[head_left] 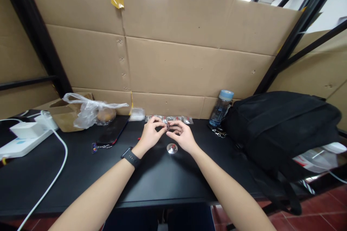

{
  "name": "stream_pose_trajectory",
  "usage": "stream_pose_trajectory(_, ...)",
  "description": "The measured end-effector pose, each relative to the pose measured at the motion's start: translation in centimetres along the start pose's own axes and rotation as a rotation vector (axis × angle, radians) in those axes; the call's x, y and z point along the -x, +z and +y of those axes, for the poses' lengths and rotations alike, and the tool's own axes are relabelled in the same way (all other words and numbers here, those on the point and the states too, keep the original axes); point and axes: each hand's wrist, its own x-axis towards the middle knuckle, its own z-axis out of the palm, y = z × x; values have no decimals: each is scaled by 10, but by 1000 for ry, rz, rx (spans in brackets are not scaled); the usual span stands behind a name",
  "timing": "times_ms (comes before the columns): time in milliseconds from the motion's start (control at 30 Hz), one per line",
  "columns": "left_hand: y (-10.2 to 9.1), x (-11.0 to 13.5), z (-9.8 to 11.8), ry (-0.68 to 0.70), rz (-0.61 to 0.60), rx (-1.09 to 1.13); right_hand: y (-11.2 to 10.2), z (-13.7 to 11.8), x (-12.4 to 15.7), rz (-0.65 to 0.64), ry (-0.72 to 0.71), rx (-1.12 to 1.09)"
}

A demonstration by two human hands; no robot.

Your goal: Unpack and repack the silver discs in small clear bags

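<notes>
My left hand point(152, 134), with a dark watch on its wrist, pinches at a small dark piece point(167, 126) above the table. From the other side, my right hand point(182, 135) closes its thumb and fingers around the same piece. The piece is too small to name and partly covered by fingertips. Just below the hands, a round shiny metal disc point(172, 148) with a red spot at its middle lies on the black table point(168, 184). Behind the hands runs a row of clear packets point(187, 120) with silvery and red contents. A small red bit shows beside my left hand.
On the left are a power strip point(27, 140) with a white cable, a paper bag point(65, 115), a plastic bag point(93, 113) and a dark pouch point(112, 131). A bottle point(221, 108) and black backpack point(279, 130) stand right. Cardboard point(173, 61) walls the back.
</notes>
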Motion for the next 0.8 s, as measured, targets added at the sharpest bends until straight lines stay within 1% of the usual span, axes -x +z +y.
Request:
stream_pose_trajectory(133,-2,1,8,40,14,-102,0,2,0,4,27,9)
stream_pose_trajectory(233,-2,1,13,46,-7,-177,-1,5,0,7,71,-25)
stream_pose_trajectory(367,0,3,15,45,-23,-217,-4,9,-2,11,106,-66)
stream_pose_trajectory(467,0,3,18,51,-8,-228,-9,8,-4,-25,75,53)
stream_pose_trajectory(533,1,4,20,48,-6,-241,-12,7,-4,-51,14,179)
stream_pose_trajectory(633,1,4,21,53,-42,-256,-16,7,-4,-78,-70,310)
stream_pose_trajectory(800,-1,3,16,17,-85,-229,-22,15,-5,-87,-59,522)
